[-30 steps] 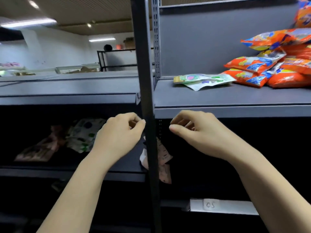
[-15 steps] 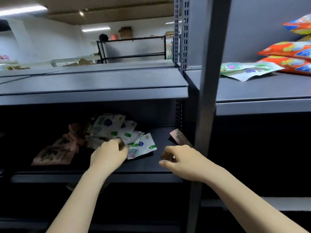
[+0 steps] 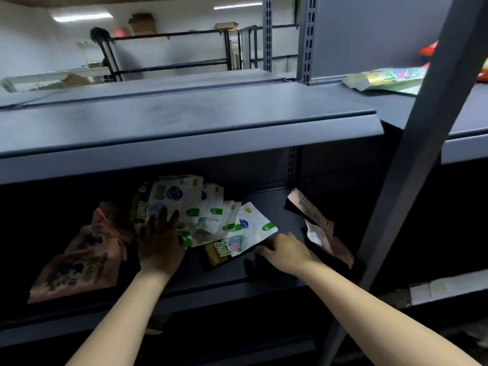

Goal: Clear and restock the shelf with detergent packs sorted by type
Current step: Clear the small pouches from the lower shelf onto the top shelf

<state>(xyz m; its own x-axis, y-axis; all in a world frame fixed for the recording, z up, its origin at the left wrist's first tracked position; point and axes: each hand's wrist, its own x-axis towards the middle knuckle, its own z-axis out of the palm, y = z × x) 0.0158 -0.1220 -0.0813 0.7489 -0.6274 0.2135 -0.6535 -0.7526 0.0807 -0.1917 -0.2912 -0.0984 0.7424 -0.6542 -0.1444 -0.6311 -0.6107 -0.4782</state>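
Note:
A loose heap of white-and-green detergent packs (image 3: 195,207) lies on the dark lower shelf (image 3: 227,289). My left hand (image 3: 159,240) rests flat on the heap's left side, fingers spread. One white pack (image 3: 245,235) juts out to the right; my right hand (image 3: 284,249) touches its lower right edge, fingers curled, with no clear grip. Pink packs (image 3: 79,262) lie at the left of the shelf. More pink packs (image 3: 317,228) lean at the right, beside the post.
A slanted grey upright post (image 3: 412,165) crosses the right side, close to my right arm. The grey shelf above (image 3: 184,120) overhangs the lower shelf. On the upper right shelf lie green-white packs (image 3: 383,79) and orange packs (image 3: 427,51). Black racks stand in the background.
The view has shifted left and down to the lower shelf. Both hands dropped from the post into that shelf; the left now lies on the white-green heap, the right reached the jutting pack.

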